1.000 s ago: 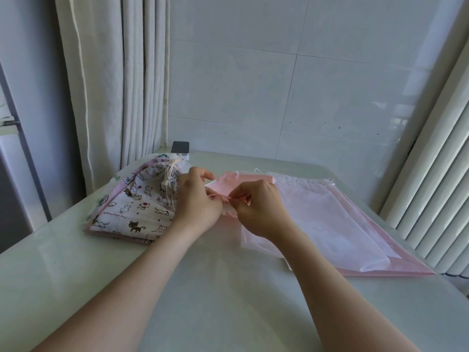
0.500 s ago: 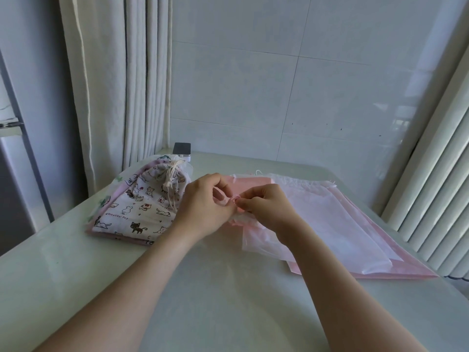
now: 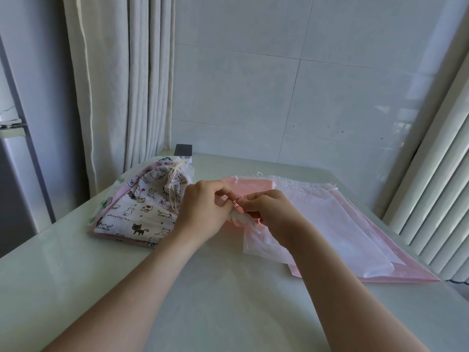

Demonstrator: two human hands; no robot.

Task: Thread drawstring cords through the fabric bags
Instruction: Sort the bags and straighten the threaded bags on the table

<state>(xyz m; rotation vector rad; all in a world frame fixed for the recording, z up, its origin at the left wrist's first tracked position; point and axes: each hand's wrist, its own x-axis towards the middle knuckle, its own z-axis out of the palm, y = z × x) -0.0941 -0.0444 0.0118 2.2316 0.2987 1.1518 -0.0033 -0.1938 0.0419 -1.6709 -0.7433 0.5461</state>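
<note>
Head view: at the middle of a pale table point(image 3: 223, 301), the left hand point(image 3: 203, 212) and right hand point(image 3: 270, 212) meet, each pinching the gathered mouth of a sheer white bag point(image 3: 253, 241), with a thin pink cord point(image 3: 237, 198) at their fingertips. A stack of flat pink and white bags point(image 3: 355, 237) lies to the right, and a tied cat-print bag point(image 3: 142, 209) to the left.

pink cord point(image 3: 237, 198) mostly hidden by fingers point(image 3: 223, 193), forearms point(image 3: 142, 288) cropped

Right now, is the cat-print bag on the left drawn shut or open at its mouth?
Drawn shut: the cat-print bag has its neck gathered tight, and a cream cord is tied round it.
</note>
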